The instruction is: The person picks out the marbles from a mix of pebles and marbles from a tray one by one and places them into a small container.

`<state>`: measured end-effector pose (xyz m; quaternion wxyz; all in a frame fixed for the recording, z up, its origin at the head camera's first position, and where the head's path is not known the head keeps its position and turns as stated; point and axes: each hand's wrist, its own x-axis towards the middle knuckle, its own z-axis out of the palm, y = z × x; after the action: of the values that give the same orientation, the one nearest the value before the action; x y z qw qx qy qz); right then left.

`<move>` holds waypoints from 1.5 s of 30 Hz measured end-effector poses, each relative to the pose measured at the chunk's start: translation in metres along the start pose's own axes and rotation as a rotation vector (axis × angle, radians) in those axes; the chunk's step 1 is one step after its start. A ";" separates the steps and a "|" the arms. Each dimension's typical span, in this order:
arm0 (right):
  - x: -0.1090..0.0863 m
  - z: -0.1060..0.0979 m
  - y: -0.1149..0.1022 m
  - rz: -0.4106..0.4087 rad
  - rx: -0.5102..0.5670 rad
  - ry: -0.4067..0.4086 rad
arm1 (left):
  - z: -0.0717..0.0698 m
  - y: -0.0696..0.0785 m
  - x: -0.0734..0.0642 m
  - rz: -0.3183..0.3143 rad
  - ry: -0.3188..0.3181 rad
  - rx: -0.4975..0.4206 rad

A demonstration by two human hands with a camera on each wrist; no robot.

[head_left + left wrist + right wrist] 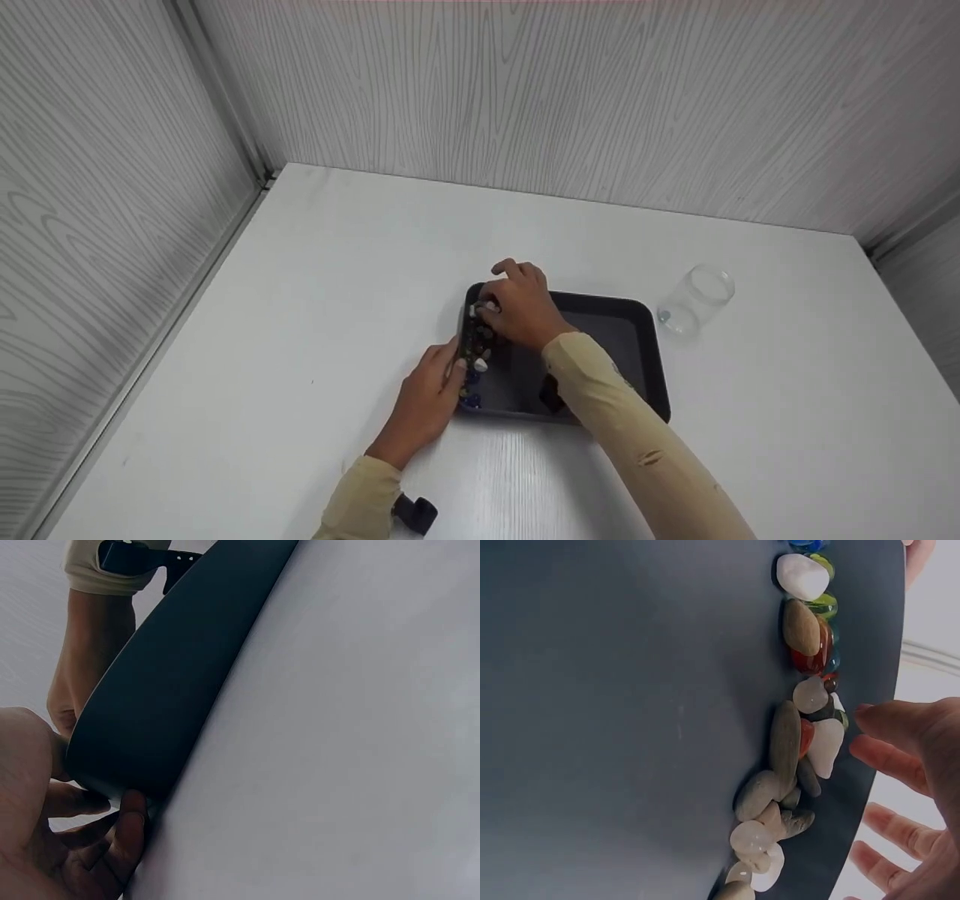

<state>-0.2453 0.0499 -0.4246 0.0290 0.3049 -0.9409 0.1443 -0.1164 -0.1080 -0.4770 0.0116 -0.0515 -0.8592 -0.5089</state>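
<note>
A dark rectangular tray point(615, 337) has pebbles point(481, 365) and glass stones gathered along its left wall. My left hand point(427, 394) grips that side, thumb at the rim and fingers against the outer wall, as the left wrist view also shows. Over the back left corner, my right hand point(525, 307) has its fingers loosely bent, close to the stones. In the right wrist view, its fingers point(892, 724) are spread by the rim and hold nothing. A white pebble point(802, 576), a long grey-brown stone point(784, 742) and a red-brown stone point(821, 652) lie in the row.
A clear cylindrical container point(697, 300) stands right of the tray with a small bluish piece near its bottom. The white table point(337, 285) is bounded by wood-grained panels point(487, 97) at the back and sides.
</note>
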 end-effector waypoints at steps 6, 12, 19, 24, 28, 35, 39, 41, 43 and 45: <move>0.000 0.001 0.000 0.022 -0.013 -0.024 | 0.001 0.000 0.000 -0.004 -0.004 0.006; -0.002 0.005 0.002 0.023 -0.021 -0.015 | 0.000 0.001 0.001 -0.002 -0.014 -0.009; -0.003 0.006 0.002 0.014 -0.015 0.005 | -0.001 0.001 0.001 0.005 -0.011 -0.004; -0.002 0.007 0.001 0.020 0.004 0.004 | 0.000 0.000 0.001 0.011 -0.007 0.006; -0.001 0.009 0.002 0.015 0.011 0.008 | 0.000 0.000 0.000 0.012 0.000 0.007; 0.000 0.012 0.003 -0.001 0.007 0.017 | 0.001 -0.001 0.000 0.017 0.001 0.016; -0.001 0.012 0.003 -0.025 0.021 0.041 | 0.001 -0.001 -0.001 0.018 0.000 0.017; -0.002 0.009 0.003 -0.030 0.031 0.052 | 0.000 0.000 -0.001 0.020 0.000 0.010; -0.004 0.006 0.005 -0.035 0.043 0.072 | 0.000 0.000 -0.001 0.024 0.001 0.004; -0.005 0.002 0.008 -0.036 0.047 0.090 | 0.001 0.000 -0.001 0.026 0.002 0.002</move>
<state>-0.2462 0.0582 -0.4288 0.0668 0.3157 -0.9294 0.1792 -0.1155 -0.1072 -0.4770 0.0192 -0.0619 -0.8591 -0.5078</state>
